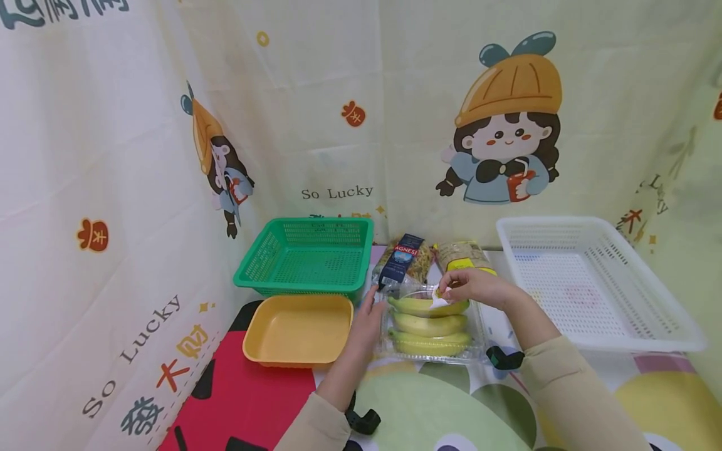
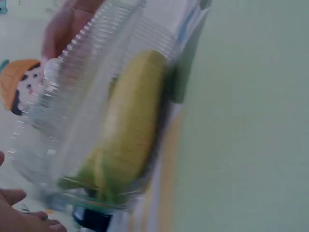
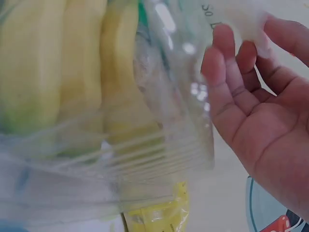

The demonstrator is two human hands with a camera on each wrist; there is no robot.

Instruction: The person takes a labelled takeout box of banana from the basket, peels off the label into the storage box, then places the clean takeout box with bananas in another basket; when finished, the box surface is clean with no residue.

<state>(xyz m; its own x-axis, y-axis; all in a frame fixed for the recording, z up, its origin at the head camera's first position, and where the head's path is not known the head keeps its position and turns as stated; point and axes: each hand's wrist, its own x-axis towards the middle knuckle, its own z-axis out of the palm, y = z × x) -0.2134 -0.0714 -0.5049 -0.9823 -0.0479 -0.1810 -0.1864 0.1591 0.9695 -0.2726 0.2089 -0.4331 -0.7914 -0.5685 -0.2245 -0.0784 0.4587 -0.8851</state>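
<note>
A clear plastic clamshell box [image 1: 479, 341] holds several yellow bananas [image 1: 430, 324] lying side by side. My left hand [image 1: 368, 322] rests along the box's left side, its fingers extended; in the left wrist view the fingers [image 2: 29, 220] lie loosely beside the box end. Over the box's far edge, my right hand [image 1: 479, 288] pinches a small white label [image 1: 437, 299] between thumb and fingertips. The right wrist view shows that whitish piece [image 3: 248, 21] in the pinch, with the other fingers curled near the lid; where it meets the box is unclear.
Behind the box lie a pasta bag [image 1: 405, 258] with a dark blue label and another bag [image 1: 459, 252] with yellow on it. Left stand a green basket [image 1: 307, 289] and a yellow tray [image 1: 299, 362]; right, a white basket [image 1: 648, 341]. Printed cloth hangs behind.
</note>
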